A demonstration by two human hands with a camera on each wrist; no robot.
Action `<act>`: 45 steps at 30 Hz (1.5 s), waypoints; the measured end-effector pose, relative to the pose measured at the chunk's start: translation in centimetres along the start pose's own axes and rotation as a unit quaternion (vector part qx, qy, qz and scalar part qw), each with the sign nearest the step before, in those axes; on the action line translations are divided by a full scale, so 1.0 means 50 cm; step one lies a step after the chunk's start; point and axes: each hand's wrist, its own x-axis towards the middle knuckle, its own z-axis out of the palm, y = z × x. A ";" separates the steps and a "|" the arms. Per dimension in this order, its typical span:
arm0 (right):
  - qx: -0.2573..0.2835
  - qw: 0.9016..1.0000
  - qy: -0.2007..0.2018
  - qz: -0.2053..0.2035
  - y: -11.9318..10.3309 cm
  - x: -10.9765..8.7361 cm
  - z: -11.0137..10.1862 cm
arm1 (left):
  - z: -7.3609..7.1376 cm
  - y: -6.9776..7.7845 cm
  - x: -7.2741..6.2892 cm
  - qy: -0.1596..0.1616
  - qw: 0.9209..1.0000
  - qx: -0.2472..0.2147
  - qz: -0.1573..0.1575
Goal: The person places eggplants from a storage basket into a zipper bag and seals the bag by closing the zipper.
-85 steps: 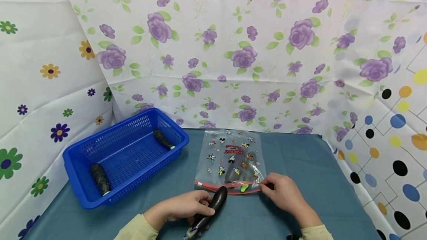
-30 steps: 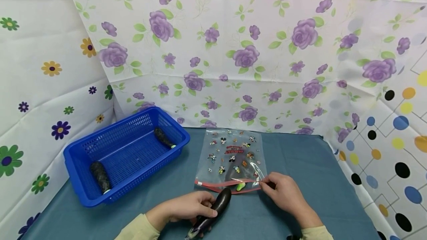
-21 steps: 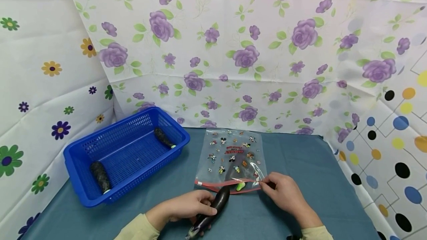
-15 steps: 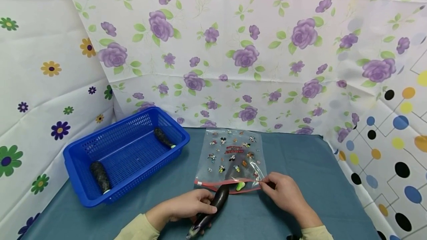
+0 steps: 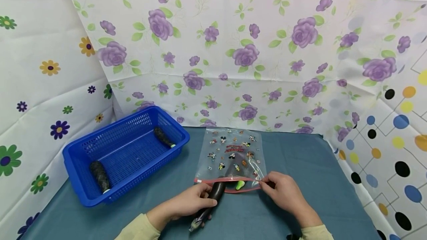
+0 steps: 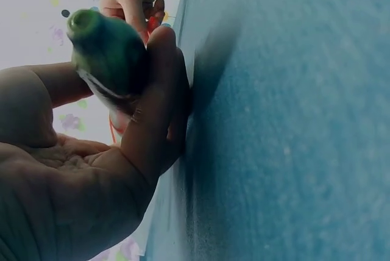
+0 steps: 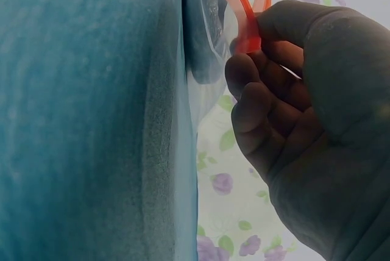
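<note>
My left hand (image 5: 188, 203) grips a dark purple eggplant (image 5: 217, 194) by its middle, thumb on top. The eggplant's far tip lies inside the mouth of a clear zip bag (image 5: 217, 151) printed with cartoon figures; its stem end (image 6: 85, 26) faces the left wrist camera. My right hand (image 5: 283, 193) pinches the right end of the bag's red zip edge (image 7: 247, 35) between thumb and forefinger. Inside the bag lies another dark vegetable with a bright green end (image 5: 240, 185), seen dimly through the plastic.
A blue perforated basket (image 5: 128, 166) stands at the left, holding two dark, rough, elongated vegetables, one (image 5: 99, 176) near the front and one (image 5: 163, 137) at the right end. A teal cloth (image 5: 300, 158) covers the table. Patterned sheets hang behind and at both sides.
My left hand has pushed the eggplant forward, so its tip has passed from in front of the bag's mouth to inside it. The right hand stays at the bag's corner.
</note>
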 end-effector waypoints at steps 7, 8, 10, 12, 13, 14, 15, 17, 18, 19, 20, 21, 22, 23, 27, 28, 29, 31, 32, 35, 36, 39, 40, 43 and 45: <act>0.000 1.000 -0.001 0.001 0.000 0.000 0.000 | 0.010 0.003 -0.005 0.017 1.000 0.017 0.009; 0.000 1.000 -0.001 0.002 0.000 0.000 0.000 | 0.012 0.004 -0.006 0.020 1.000 0.016 0.009; 0.000 1.000 -0.003 0.003 0.000 0.000 0.000 | 0.015 0.005 -0.008 0.026 1.000 0.014 0.007; -0.001 1.000 -0.003 0.003 0.000 0.000 0.000 | 0.017 0.004 -0.009 0.036 0.999 0.024 0.013; -0.001 1.000 -0.003 0.003 0.000 0.000 0.000 | 0.018 0.003 -0.009 0.041 0.999 0.027 0.017; -0.001 1.000 -0.003 0.003 0.000 0.000 0.000 | 0.019 0.002 -0.009 0.046 0.998 0.034 0.021; -0.001 1.000 -0.003 0.003 0.000 0.000 0.000 | 0.019 0.002 -0.008 0.054 0.997 0.044 0.025; -0.002 1.000 -0.002 0.003 0.000 0.000 0.000 | 0.020 0.003 -0.008 0.072 0.994 0.072 0.034; -0.002 1.000 -0.002 0.003 0.000 0.000 0.000 | 0.020 0.005 -0.008 0.082 0.992 0.087 0.038; -0.002 1.000 -0.002 0.003 -0.001 0.000 0.000 | 0.020 0.006 -0.008 0.093 0.989 0.106 0.041; -0.003 1.000 -0.002 0.003 0.000 0.000 0.000 | 0.020 0.008 -0.008 0.101 0.986 0.124 0.044; -0.003 1.000 -0.002 0.003 -0.001 0.000 0.000 | 0.020 0.009 -0.008 0.109 0.983 0.140 0.046; -0.003 1.000 -0.003 0.003 -0.001 0.000 0.000 | 0.019 0.010 -0.009 0.114 0.981 0.152 0.048; -0.003 1.000 -0.003 0.004 -0.001 0.000 0.000 | 0.018 0.010 -0.010 0.116 0.979 0.159 0.051; -0.002 1.000 -0.008 0.005 -0.001 0.001 0.000 | 0.011 0.012 -0.014 0.097 0.985 0.140 0.040; -0.003 1.000 -0.009 0.006 -0.001 0.001 0.000 | 0.009 0.012 -0.015 0.089 0.987 0.132 0.036; -0.003 1.000 -0.009 0.006 -0.002 0.001 0.000 | 0.007 0.013 -0.017 0.079 0.988 0.126 0.031; -0.003 1.000 -0.009 0.007 -0.002 0.002 -0.001 | 0.003 0.016 -0.021 0.064 0.990 0.125 0.021; -0.004 1.000 -0.009 0.007 -0.002 0.002 -0.001 | 0.002 0.018 -0.024 0.057 0.990 0.126 0.017; -0.004 1.000 -0.008 0.006 -0.002 0.002 -0.001 | -0.001 0.023 -0.030 0.046 0.988 0.145 0.022; -0.004 1.000 -0.008 0.006 -0.002 0.002 -0.001 | -0.001 0.024 -0.031 0.046 0.987 0.150 0.022; -0.002 1.000 -0.007 0.005 -0.002 0.001 0.000 | -0.001 0.027 -0.034 0.051 0.986 0.160 0.021; -0.001 1.000 -0.006 0.005 -0.002 0.001 0.000 | 0.000 0.027 -0.034 0.054 0.984 0.166 0.019; -0.001 1.000 -0.006 0.005 -0.002 0.000 0.001 | 0.001 0.027 -0.033 0.069 0.978 0.198 0.014; -0.001 1.000 -0.006 0.006 -0.002 -0.001 0.000 | 0.002 0.026 -0.031 0.083 0.971 0.225 0.016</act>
